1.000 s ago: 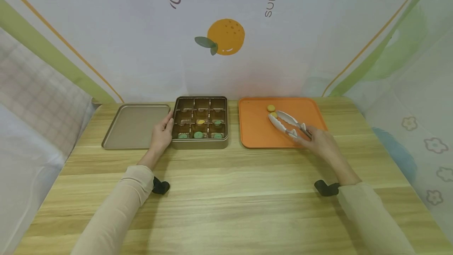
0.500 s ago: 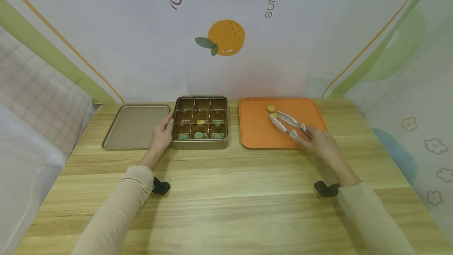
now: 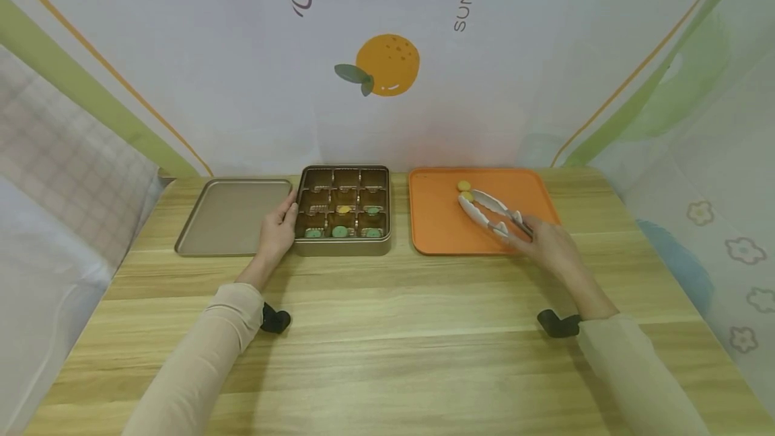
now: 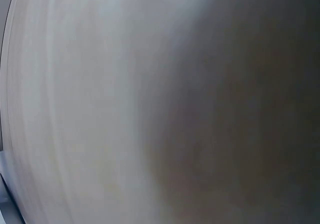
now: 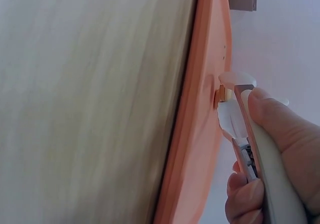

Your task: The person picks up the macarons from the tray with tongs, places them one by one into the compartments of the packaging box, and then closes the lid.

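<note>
Wood-grain laminate table [image 3: 387, 355], pale and matte, filled the near field; 2 beige sleeves crossed it, each with a black strap at the wrist. Left wrist view gave only a blurred pale surface, nothing legible.

Left hand [image 3: 276, 231]: fingers relaxed and straight, resting against the left wall of a square metal tin [image 3: 342, 248], bronze-coloured, rounded corners, divided into 9 compartments by a glossy plastic insert. Green round pieces sat in the 3 nearest compartments and the right-middle one; 1 yellow piece lay in the centre. Far row was too dark to read.

Flat metal lid [image 3: 230, 217], same bronze finish, shallow rim, lay just left of the tin, partly covered by the hand.

Right hand [image 3: 547, 242]: fingers curled round the handle end of white plastic tongs [image 3: 489, 212], smooth, with scalloped tips. Tips closed on a small yellow round piece [image 3: 467, 196] over the orange tray [image 3: 438, 227], a matte rounded rectangle. A 2nd yellow piece [image 3: 463, 185] lay just beyond it. Right wrist view cut off most of the tray and hid the 2nd piece.

Printed fabric backdrop stood farthest, with an orange fruit motif and cropped lettering.
</note>
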The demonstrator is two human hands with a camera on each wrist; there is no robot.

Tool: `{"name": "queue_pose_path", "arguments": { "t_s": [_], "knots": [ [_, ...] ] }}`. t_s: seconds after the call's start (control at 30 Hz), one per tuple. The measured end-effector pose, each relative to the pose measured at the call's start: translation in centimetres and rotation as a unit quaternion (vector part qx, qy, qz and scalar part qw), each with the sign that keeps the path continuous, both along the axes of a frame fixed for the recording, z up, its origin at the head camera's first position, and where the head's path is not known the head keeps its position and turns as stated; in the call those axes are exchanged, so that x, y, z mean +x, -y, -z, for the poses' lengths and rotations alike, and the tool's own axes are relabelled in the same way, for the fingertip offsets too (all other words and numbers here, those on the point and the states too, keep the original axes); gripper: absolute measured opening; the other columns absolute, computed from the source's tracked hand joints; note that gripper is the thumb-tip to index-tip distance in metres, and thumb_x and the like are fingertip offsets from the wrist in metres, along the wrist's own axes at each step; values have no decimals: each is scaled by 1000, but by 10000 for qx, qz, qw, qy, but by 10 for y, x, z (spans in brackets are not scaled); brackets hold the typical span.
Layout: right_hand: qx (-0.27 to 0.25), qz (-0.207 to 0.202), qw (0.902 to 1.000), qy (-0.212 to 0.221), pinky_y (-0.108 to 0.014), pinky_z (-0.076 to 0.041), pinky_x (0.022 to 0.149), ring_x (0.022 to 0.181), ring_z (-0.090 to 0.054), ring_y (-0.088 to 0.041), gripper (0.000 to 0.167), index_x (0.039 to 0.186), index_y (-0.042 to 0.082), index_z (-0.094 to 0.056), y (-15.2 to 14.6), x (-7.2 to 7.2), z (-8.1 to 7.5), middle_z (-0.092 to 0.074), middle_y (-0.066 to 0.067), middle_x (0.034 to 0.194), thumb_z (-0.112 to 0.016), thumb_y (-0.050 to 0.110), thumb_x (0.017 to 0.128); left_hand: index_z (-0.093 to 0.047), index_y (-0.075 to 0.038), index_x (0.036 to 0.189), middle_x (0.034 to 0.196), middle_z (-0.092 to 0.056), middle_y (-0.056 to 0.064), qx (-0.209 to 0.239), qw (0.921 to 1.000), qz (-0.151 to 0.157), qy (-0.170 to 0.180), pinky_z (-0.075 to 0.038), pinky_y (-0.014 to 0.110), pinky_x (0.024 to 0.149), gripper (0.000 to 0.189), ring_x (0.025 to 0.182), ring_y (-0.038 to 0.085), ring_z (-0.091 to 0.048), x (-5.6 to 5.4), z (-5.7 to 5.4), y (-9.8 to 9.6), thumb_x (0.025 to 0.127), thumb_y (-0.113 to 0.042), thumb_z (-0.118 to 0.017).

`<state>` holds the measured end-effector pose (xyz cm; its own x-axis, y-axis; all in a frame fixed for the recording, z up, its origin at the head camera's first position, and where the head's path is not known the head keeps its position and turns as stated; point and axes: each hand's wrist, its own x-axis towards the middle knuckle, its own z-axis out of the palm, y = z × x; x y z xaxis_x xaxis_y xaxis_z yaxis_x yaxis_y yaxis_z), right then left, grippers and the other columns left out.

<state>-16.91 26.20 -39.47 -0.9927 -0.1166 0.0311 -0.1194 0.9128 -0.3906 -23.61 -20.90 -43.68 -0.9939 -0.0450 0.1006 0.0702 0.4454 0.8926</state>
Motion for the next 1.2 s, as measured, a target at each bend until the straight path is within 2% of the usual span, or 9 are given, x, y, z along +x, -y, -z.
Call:
{"name": "queue_pose_path", "arguments": {
  "t_s": [0.13,0.2,0.4,0.5,0.67,0.73,0.87,1.0,1.2],
  "knots": [
    [-22,-80,9999,-138,-28,-32,46,53,-40,-17,37,90,0,-57,5,0,-4,-38,0,58,-69,35,86,-34,-4,145,150,-32,9,36,10000,28,49,-24,38,116,44,140,27,-26,1,-1,0,103,-19,-37],
    [-7,-154,9997,-186,-28,-32,46,53,-39,-17,37,88,1,-56,9,-1,-7,-37,0,58,-70,35,85,-34,-4,145,150,-32,10,49,10000,43,50,-23,39,116,44,140,28,-26,1,-1,0,103,-18,-36],
    [-20,-263,9996,-123,-28,-32,46,51,-40,-16,56,114,0,-59,26,-4,-18,-36,2,58,-65,48,85,-32,-5,146,151,-30,9,41,9999,61,147,-22,39,116,45,141,28,-24,1,-2,1,104,-19,-35],
    [20,-313,9993,-194,-27,-31,46,51,-40,-15,61,116,3,-60,39,-7,-23,-37,2,58,-63,54,83,-31,-6,146,151,-29,9,42,9998,72,171,-22,39,117,45,141,28,-23,1,-2,1,104,-20,-35],
    [21,-566,9976,-400,-26,-28,46,51,-37,-14,52,94,6,-58,66,-12,-31,-37,2,58,-65,56,81,-32,-5,146,151,-30,9,39,9999,72,135,-22,38,116,45,141,28,-25,1,-2,0,103,-19,-35],
    [37,-707,9964,-456,-25,-27,45,50,-35,-13,47,89,9,-56,77,-14,-34,-38,2,59,-66,54,81,-32,-5,146,151,-30,9,35,9999,71,141,-23,38,116,45,141,28,-25,1,-2,0,103,-19,-35],
    [94,-957,9936,-587,-25,-27,44,49,-35,-12,40,86,13,-53,101,-18,-38,-39,2,59,-69,50,81,-32,-6,146,151,-30,8,12,9998,64,173,-23,38,116,45,141,27,-25,1,-1,0,103,-20,-35],
    [3,-1094,9926,-531,-26,-26,44,50,-35,-13,39,83,13,-51,123,-20,-40,-37,3,59,-70,47,81,-31,-7,147,151,-29,8,-2,9998,101,181,-22,39,116,45,141,27,-24,1,-1,0,104,-21,-35],
    [-193,-1323,9905,-331,-25,-22,45,52,-30,-12,37,93,12,-57,153,-25,-40,-33,3,60,-72,43,81,-32,-5,146,151,-30,9,-35,9999,85,138,-23,39,116,45,141,28,-25,1,-1,0,104,-20,-35]
  ]
}}
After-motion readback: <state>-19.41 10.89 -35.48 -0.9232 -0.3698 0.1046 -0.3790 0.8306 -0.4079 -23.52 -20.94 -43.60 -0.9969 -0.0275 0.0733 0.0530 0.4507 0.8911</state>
